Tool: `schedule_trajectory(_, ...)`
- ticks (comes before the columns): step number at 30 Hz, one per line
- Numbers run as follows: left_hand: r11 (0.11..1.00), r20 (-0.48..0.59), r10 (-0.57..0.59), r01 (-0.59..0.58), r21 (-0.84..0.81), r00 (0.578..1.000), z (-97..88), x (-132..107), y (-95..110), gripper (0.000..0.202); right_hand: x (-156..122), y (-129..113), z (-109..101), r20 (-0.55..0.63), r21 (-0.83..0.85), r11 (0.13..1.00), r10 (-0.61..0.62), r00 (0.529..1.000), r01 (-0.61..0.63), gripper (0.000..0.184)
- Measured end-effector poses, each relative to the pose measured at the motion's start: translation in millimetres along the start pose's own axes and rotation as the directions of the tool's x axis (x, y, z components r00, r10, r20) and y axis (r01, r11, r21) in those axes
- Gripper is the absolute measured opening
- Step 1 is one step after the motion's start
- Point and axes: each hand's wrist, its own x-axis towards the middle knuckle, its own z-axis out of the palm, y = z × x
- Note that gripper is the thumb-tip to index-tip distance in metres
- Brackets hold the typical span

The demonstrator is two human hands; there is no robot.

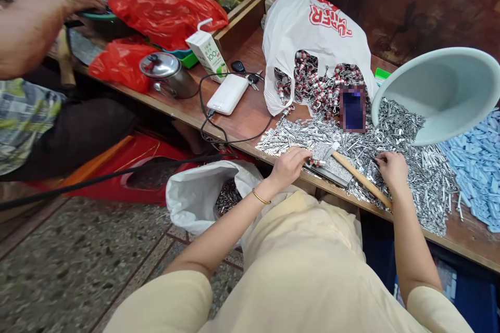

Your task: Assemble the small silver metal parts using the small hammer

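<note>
My left hand (289,163) rests at the near edge of the wooden table (250,114), fingers pinched on a small red-and-silver part (317,162). My right hand (391,165) lies on the heap of small silver metal parts (410,166), fingers curled on the pieces; what it grips is hidden. Between both hands lies a hammer (353,171) with a wooden handle, on a small metal plate (336,167).
A white plastic bag (312,31) holds red-and-silver parts. A tipped pale basin (445,93) and blue pieces (478,161) lie right. A power bank (228,94), milk carton (208,53), metal pot (167,74), red bags (164,5) stand left. Another person's arm (35,21) reaches in. A white sack (203,192) sits on the floor.
</note>
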Motion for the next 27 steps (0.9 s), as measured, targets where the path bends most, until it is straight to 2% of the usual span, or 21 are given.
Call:
schedule_trajectory(3, 0.999, 0.0, 0.027, -0.027, 0.021, 1.0, -5.7, -7.3, 4.3, 0.027, -6.8, -2.0, -7.4, -0.068, -0.046, 0.999, 0.01, 0.998, -0.013, 0.032)
schedule_trajectory(5, 0.995, 0.018, 0.087, -0.088, 0.053, 0.996, -6.5, -12.0, 4.4, 0.021, -10.5, -5.5, -11.6, -0.114, -0.057, 0.998, -0.029, 0.993, 0.022, 0.033)
schedule_trajectory(8, 0.977, 0.067, 0.179, -0.185, 0.109, 0.982, -3.4, -15.0, 0.2, 0.017, -9.9, -13.0, -11.4, -0.054, -0.047, 0.993, -0.111, 0.992, 0.109, 0.033)
schedule_trajectory(11, 0.968, 0.044, 0.202, -0.206, 0.143, 0.978, -0.2, -11.8, -4.5, 0.013, -3.1, -16.2, -6.1, 0.03, -0.023, 0.996, -0.082, 0.996, 0.083, 0.032)
schedule_trajectory(14, 0.965, 0.049, 0.223, -0.228, 0.128, 0.974, -2.8, -5.6, -4.0, 0.01, 2.3, -12.2, -3.7, 0.038, 0.05, 0.997, -0.063, 0.997, 0.061, 0.033)
schedule_trajectory(17, 0.973, 0.034, 0.194, -0.197, 0.123, 0.98, -10.4, 0.9, 3.3, 0.008, 1.8, -5.5, -5.3, -0.011, 0.168, 0.985, -0.025, 1.0, 0.027, 0.038)
schedule_trajectory(21, 0.988, -0.035, 0.047, -0.041, 0.152, 0.998, -18.2, 9.2, 15.2, 0.009, -2.1, 0.0, -7.1, -0.056, 0.271, 0.961, 0.062, 0.996, -0.045, 0.043)
schedule_trajectory(24, 0.992, 0.051, 0.009, -0.016, 0.128, 0.999, -18.3, 12.7, 18.8, 0.017, -4.7, -1.3, -12.2, -0.067, 0.248, 0.968, 0.049, 0.997, -0.031, 0.044)
schedule_trajectory(27, 0.996, 0.102, 0.001, -0.01, 0.091, 0.995, -16.7, 12.8, 18.6, 0.021, -11.3, -12.5, -27.4, -0.1, 0.274, 0.962, 0.043, 0.994, -0.014, 0.041)
